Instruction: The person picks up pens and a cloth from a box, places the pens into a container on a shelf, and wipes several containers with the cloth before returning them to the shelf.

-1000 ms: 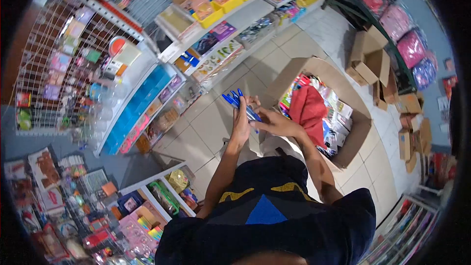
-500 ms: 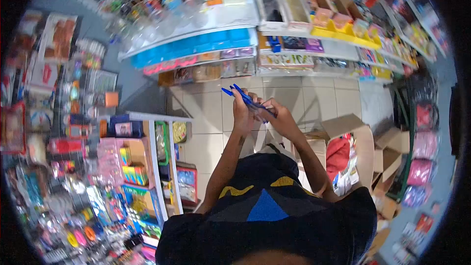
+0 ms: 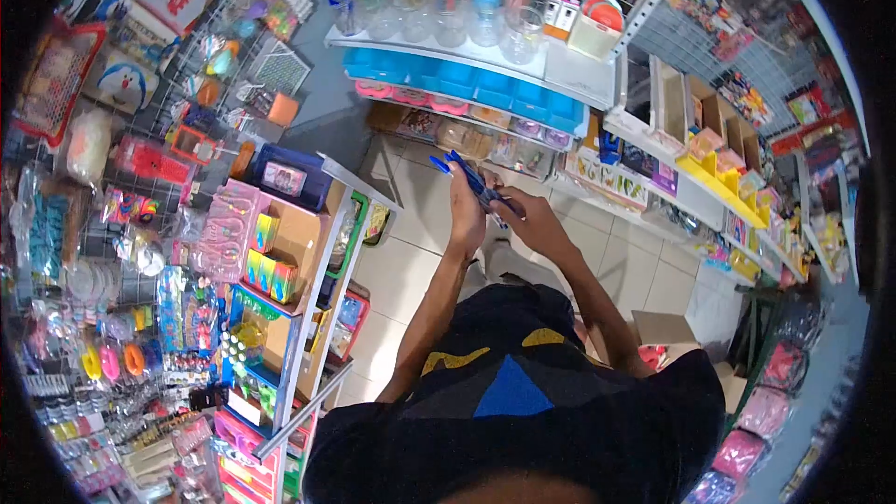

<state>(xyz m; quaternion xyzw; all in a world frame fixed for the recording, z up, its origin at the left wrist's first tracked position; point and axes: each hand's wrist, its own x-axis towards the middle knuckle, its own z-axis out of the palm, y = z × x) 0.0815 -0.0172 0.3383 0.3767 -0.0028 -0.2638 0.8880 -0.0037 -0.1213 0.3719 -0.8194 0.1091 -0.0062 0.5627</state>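
A small bunch of blue pens (image 3: 454,158) is held up in front of my body, their blue ends sticking out past my fingers. My left hand (image 3: 466,209) is closed around the bunch. From the other side, my right hand (image 3: 528,218) pinches at the lower ends of the same pens. My fingers cover most of the pen bodies, so their exact number is hidden.
Ahead stands a shelf with clear plastic jars (image 3: 449,17) above blue bins (image 3: 504,89). Yellow trays (image 3: 719,191) line the shelf on the right. A shelf unit (image 3: 308,299) and hanging goods are close on my left. An open cardboard box (image 3: 665,329) stands at lower right.
My view has turned to the right, so the shelves tilt and the left unit shows more fully. Both hands stay on the pens, and the right hand has shifted slightly along them.
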